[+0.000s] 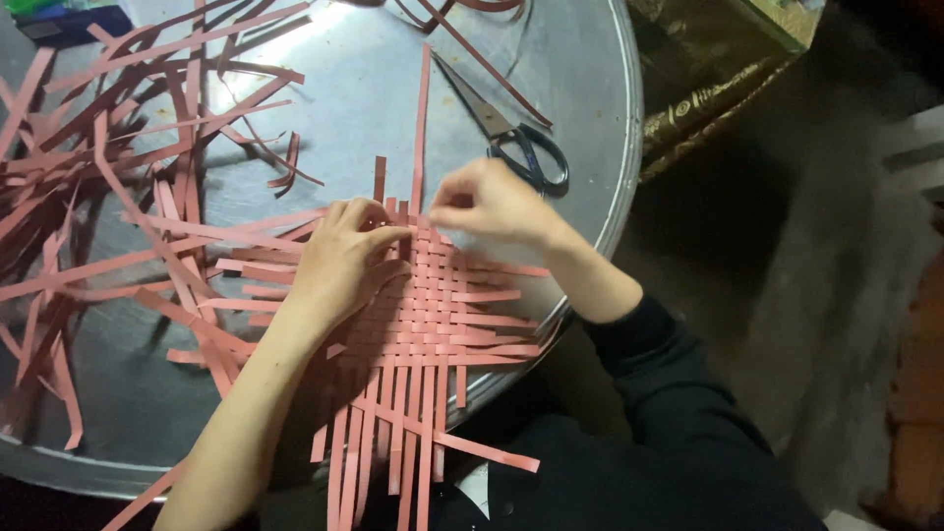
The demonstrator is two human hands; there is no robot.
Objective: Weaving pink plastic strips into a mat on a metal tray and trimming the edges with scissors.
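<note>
Two hands on woven mat point(425, 317), centre frame | your left hand point(339, 261) presses flat, open | right hand point(489, 204) pinches upright strip point(421, 123) | middle woven, ends loose | spare strips point(118, 147) upper left | scissors point(516, 138) untouched

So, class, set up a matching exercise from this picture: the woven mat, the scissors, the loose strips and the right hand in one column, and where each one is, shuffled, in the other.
Column one:
1. woven mat
2. scissors
3. loose strips
4. right hand

Column two:
a. piled on the tray's left side
b. pinching a strip at the mat's far edge
c. under the left hand, near the tray's front rim
d. lying beyond the hands, by the right rim

Pairs: 1-c, 2-d, 3-a, 4-b
</note>
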